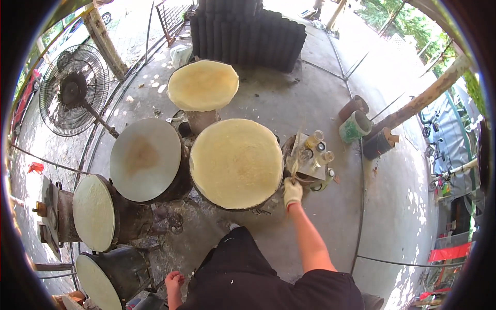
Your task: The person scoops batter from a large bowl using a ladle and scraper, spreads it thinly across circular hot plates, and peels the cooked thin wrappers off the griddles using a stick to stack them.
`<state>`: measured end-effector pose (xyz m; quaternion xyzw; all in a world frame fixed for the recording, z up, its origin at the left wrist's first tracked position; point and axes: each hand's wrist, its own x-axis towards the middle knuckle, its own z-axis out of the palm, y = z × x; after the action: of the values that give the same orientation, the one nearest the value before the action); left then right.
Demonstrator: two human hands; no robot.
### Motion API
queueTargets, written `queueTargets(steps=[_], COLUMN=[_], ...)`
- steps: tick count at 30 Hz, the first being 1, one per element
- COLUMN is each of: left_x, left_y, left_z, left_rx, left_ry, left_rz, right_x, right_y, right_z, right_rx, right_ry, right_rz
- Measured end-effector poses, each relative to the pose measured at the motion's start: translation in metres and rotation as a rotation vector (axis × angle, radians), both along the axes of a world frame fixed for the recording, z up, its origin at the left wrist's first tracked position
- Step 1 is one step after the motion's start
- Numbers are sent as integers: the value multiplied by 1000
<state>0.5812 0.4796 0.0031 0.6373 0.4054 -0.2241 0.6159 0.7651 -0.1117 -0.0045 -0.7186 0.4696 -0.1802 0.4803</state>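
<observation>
The thin pale stick [295,166] stood just right of the big round griddle with yellow batter [236,163]. The gloved right hand [292,192] gripped it tight. The bare left hand [174,280] hung low, fingers curled shut, near a dark drum stove [126,268].

We see a bright daytime scene, shaded over the middle, with hard sun breaking through at the upper right and dappled patches on the concrete floor [320,103]. The pale round griddle [236,163] glows evenly without glare. The fisheye bends the poles and wires toward the rim, and a dark ring closes the corners. Far edges look soft; the centre is sharp.
</observation>
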Motion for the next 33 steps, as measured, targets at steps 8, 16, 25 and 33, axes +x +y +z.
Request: queueTargets(steps=[8,16,25,33], left_x=[3,-14,-37,-37], left_y=[-4,12,15,14], left_z=[5,-12,-19,-22], left_rx=[9,-41,-24,-30], left_ry=[11,-44,-20,-9], left_rz=[33,-12,95,116], right_x=[-20,5,47,59], right_y=[74,44,24,26], right_z=[0,-7,29,28], right_rx=[513,440,-153,-182], right_ry=[-238,-383,216,110], right_rz=[-181,-209,194,65])
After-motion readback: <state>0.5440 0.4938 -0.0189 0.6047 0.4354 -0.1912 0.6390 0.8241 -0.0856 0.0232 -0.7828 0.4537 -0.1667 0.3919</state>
